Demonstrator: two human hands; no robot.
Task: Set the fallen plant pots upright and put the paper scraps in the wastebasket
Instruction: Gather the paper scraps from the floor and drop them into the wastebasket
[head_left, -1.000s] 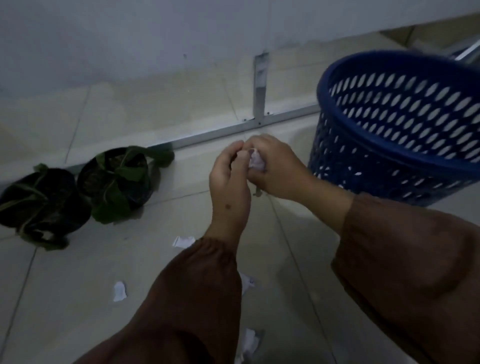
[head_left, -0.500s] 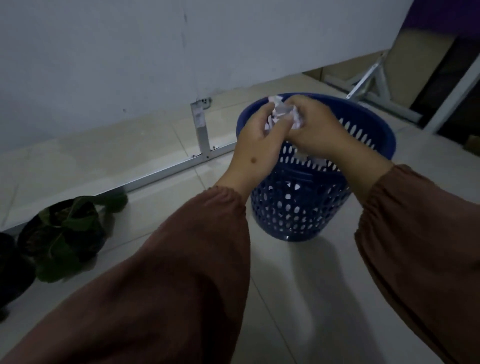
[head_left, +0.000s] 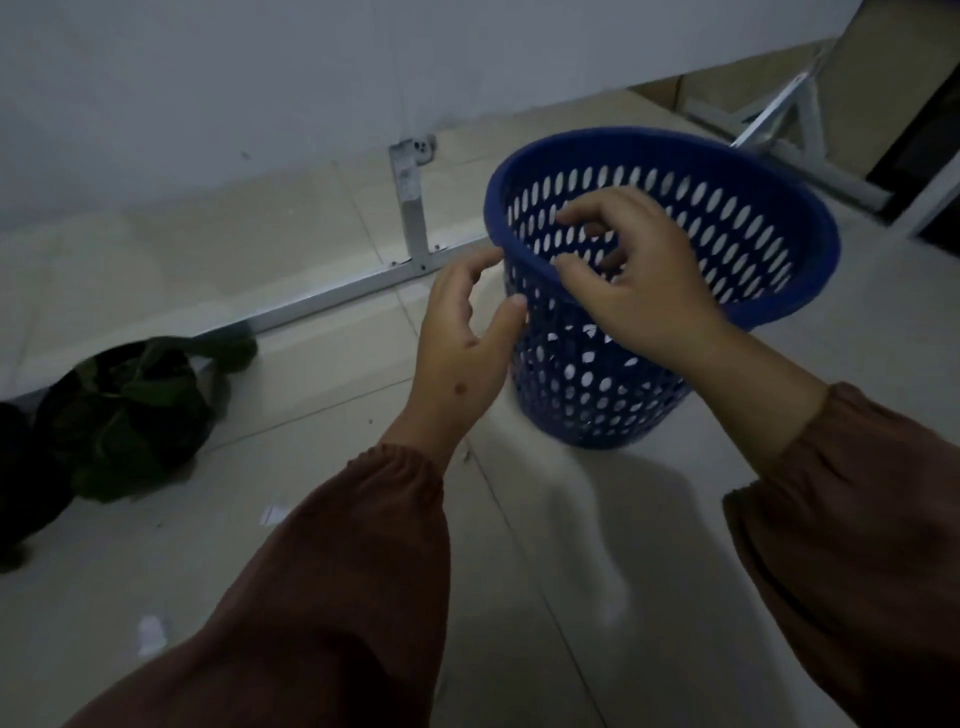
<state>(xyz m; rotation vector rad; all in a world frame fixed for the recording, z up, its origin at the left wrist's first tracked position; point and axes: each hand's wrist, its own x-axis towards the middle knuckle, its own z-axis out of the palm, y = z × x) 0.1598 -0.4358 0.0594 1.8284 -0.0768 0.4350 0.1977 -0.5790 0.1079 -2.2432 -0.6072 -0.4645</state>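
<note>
The crumpled paper is gone from both hands, which now spread open and empty. Nearest, two paper scraps (head_left: 274, 514) lie on the floor, left of the wastebasket (head_left: 769, 312). The left hand (head_left: 462, 348) hovers just beside its rim, the right hand (head_left: 639, 280) over its mouth. The plant pots (head_left: 130, 410) sit upright far left of it
</note>
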